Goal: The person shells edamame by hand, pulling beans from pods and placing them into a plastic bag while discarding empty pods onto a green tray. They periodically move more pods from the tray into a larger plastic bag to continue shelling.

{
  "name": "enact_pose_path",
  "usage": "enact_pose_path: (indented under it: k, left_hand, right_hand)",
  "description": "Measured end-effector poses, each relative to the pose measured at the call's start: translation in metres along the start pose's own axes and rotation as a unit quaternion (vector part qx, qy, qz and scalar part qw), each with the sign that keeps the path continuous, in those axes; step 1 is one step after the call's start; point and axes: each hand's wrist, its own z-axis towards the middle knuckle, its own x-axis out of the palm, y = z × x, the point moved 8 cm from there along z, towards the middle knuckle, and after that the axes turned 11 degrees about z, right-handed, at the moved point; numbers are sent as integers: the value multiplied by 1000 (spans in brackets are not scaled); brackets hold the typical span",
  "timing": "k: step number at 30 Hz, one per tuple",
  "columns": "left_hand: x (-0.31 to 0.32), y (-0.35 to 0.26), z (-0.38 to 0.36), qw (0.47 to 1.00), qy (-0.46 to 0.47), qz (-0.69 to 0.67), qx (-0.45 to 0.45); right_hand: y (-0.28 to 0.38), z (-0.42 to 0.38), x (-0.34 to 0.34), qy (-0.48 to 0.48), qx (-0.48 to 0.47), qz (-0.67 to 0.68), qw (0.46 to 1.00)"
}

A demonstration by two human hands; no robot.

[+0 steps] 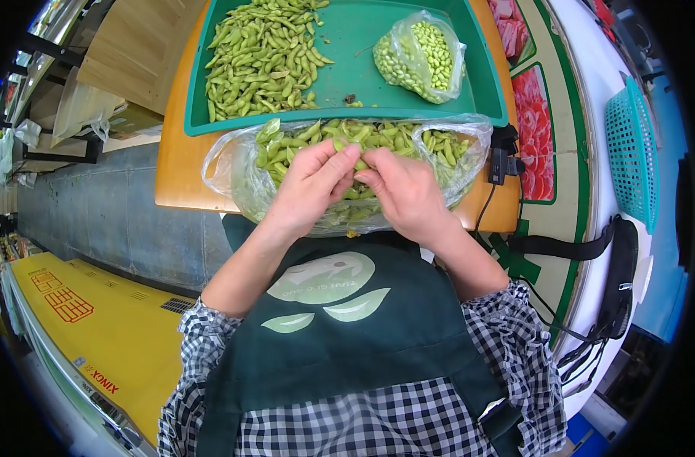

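Observation:
Both hands meet over a clear plastic bag (pixel 248 190) full of green soybean pods (pixel 385 137) at the table's near edge. My left hand (pixel 313 183) pinches a soybean pod (pixel 343 145) between thumb and fingers. Close beside it, my right hand (pixel 404 190) is closed with its fingertips at the same pod; its far end is hidden by the fingers. Beyond the bag is a green tray (pixel 347 76). More pods (pixel 263 61) are heaped on its left side, and a small clear bag of shelled beans (pixel 432 57) stands on its right.
The tray sits on a wooden table (pixel 183 175). A small black device with a cable (pixel 500 164) is at the table's right edge. Further right are a teal basket (pixel 631 152) and a black strap bag (pixel 618 282). A yellow chest (pixel 96 327) stands at lower left.

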Motion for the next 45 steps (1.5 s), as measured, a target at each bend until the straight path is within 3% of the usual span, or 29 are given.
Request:
enact_pose_path:
  k: [1, 4, 14, 20, 23, 24, 25, 26, 28, 29, 31, 32, 34, 35, 37, 38, 40, 41, 43, 45]
  left_hand:
    - [2, 1, 0, 1000, 10, -7, -6]
    - [9, -5, -2, 998, 57, -29, 17]
    - [10, -5, -3, 998, 61, -16, 0]
    - [6, -3, 0, 1000, 4, 4, 6]
    - [2, 1, 3, 999, -30, -20, 16]
    - [1, 2, 4, 998, -40, -33, 21]
    - [-2, 3, 4, 997, -50, -47, 25]
    - [-2, 3, 4, 997, -51, -47, 24]
    - [-1, 3, 2, 998, -53, -36, 25]
    - [-1, 3, 2, 998, -53, -36, 25]
    - [-5, 6, 1, 998, -62, -31, 6]
    - [-5, 3, 0, 998, -62, -32, 6]
    - [-1, -1, -2, 999, -32, -12, -1]
    - [-4, 0, -2, 999, -32, -13, -2]
    - [-5, 6, 0, 999, 18, -1, -33]
    - [-4, 4, 0, 999, 19, -1, -33]
    - [-4, -4, 1, 1000, -5, -1, -6]
    - [-2, -5, 1, 1000, -5, -1, -6]
    - [0, -7, 0, 999, -11, 31, 6]
    - [-2, -5, -1, 1000, 11, 19, 1]
  right_hand:
    - [8, -1, -2, -14, -63, -48, 997]
    - [9, -3, -7, -32, -88, -90, 992]
    - [18, -1, -9, -19, -124, -132, 983]
    - [16, -4, 0, -26, -120, -158, 980]
    - [14, -7, 2, -66, -113, -77, 988]
    - [2, -8, 4, -67, 1, 62, 996]
    - [-14, -11, 10, -66, 116, 199, 971]
    - [-18, -13, 12, -66, 116, 200, 971]
    - [-49, -28, 34, -73, 274, 487, 826]
    - [-50, -27, 31, -73, 274, 487, 826]
    - [-41, -15, 20, -2, 231, 307, 923]
    - [-40, -12, 17, -2, 231, 306, 923]
    - [-24, -4, 11, 36, 123, 134, 983]
    - [-25, -4, 11, 36, 124, 133, 983]
    - [-39, -9, 18, 30, 228, 340, 912]
    - [-39, -9, 16, 28, 227, 340, 912]
    - [-32, -4, 7, 38, 183, 163, 969]
    - [-31, -4, 7, 38, 183, 162, 969]
    - [-15, -1, 1, 22, 88, 65, 994]
    - [-10, -1, 0, 34, 75, 58, 995]
